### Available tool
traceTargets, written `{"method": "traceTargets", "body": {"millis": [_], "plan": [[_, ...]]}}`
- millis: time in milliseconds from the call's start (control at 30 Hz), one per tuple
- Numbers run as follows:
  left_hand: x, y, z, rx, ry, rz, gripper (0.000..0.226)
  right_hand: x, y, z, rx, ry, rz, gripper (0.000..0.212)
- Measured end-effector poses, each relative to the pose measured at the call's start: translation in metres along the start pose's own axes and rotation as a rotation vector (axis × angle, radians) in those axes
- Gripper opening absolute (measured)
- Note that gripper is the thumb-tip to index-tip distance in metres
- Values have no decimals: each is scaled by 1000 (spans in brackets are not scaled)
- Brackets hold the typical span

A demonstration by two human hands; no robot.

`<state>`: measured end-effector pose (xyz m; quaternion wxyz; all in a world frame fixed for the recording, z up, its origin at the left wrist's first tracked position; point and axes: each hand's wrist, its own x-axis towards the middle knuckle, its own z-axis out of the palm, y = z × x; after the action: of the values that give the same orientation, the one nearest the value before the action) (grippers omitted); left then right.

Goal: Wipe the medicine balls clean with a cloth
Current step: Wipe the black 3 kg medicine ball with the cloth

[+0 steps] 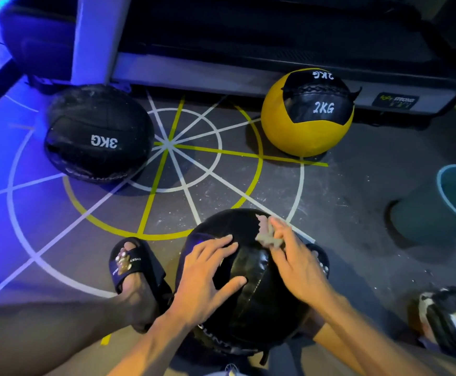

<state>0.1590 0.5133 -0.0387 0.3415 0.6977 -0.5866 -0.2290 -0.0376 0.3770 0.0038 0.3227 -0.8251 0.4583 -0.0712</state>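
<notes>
A black medicine ball [251,302] sits on the floor between my feet. My left hand [207,272] lies flat on its top left, fingers spread and straight. My right hand [294,264] presses a small pale cloth [269,234] against the ball's upper right; the cloth bunches under my fingers. A second black ball marked 3KG [99,134] rests at the far left. Over at the far right, against a machine base, stands a yellow and black ball marked 2KG [307,112].
A teal bucket [444,202] stands at the right edge. A dark bag or worn ball [452,321] lies at the lower right. A grey machine frame [221,69] runs along the back. My sandalled left foot [134,270] is beside the ball. Painted lines cross the floor.
</notes>
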Motion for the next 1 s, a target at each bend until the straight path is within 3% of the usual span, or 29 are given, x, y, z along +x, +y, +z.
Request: {"method": "traceTargets", "body": {"millis": [67,133,200,267,333,400,500,533,600,667,767,800,933,1000], "plan": [[-2,3,3,-7,2,7,64,29,1,-4,104,-11,149,41],[-2,4,5,6,1,11,64,49,-4,-5,108,21,168,35],[-2,2,4,8,4,5,63,47,-17,3,34,12,-26,31],[-5,-2,3,15,8,10,61,29,-31,14,-46,-98,-329,43],[-9,-4,2,14,-3,-1,60,22,-25,14,-47,-208,-473,55],[-11,-2,3,1,-12,2,61,38,-3,8,-13,-195,-397,58],[-11,1,6,0,-10,10,61,72,11,-2,98,-69,67,39],[-11,1,7,1,-5,14,61,77,8,1,74,-55,143,36],[-12,-1,7,-1,9,24,61,72,-9,8,-12,-51,71,31],[-12,-3,7,10,13,25,59,55,-40,13,-26,-136,-187,29],[-10,-4,7,10,5,11,56,55,-53,16,-24,-333,-429,45],[-10,-3,7,1,3,14,58,69,-41,14,-18,-308,-390,45],[-11,-1,8,-10,3,38,60,116,3,-2,-49,-188,101,37],[-11,-1,8,-16,14,44,59,117,-15,3,-73,-224,71,35]]}}
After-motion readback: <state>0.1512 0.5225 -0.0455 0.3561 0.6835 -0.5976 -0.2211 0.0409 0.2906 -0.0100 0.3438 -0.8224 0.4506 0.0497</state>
